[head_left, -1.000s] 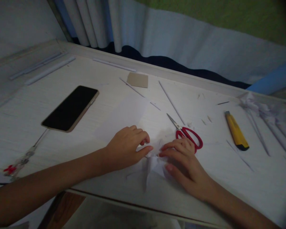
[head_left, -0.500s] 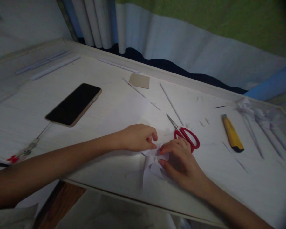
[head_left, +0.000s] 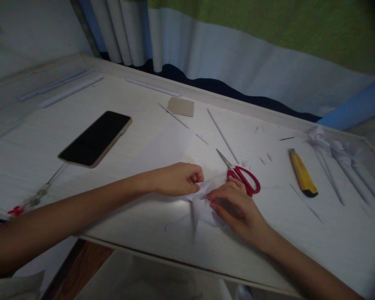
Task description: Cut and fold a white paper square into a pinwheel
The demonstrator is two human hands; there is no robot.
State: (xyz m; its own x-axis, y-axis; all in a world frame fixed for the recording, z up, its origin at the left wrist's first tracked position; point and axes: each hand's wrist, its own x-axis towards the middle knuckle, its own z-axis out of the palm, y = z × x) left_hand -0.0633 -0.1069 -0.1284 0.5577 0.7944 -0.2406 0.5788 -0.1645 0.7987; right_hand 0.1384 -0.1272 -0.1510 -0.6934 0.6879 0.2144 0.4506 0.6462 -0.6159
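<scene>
A piece of white paper with several folded flaps (head_left: 202,213), pinwheel-like in shape, is between my hands near the table's front edge. My left hand (head_left: 179,180) has its fingers curled and pinches an upper flap between thumb and forefinger. My right hand (head_left: 237,206) comes from the right, thumb and forefinger closed on the paper near its middle. Part of the paper is hidden behind these fingers. Red-handled scissors (head_left: 244,178) lie just beyond my right hand, blades pointing away to the left.
On the white table (head_left: 137,246) lie a black phone (head_left: 96,137) with a strap, a yellow cutter knife (head_left: 302,174), a grey-brown card (head_left: 181,106), a flat paper sheet (head_left: 162,148) and thin paper rolls (head_left: 222,135). Paper pinwheels on sticks (head_left: 339,152) lie far right.
The folded paper has turned and shifted slightly between my hands. My right thumb and forefinger have drawn closer together at its middle. The view has moved a little.
</scene>
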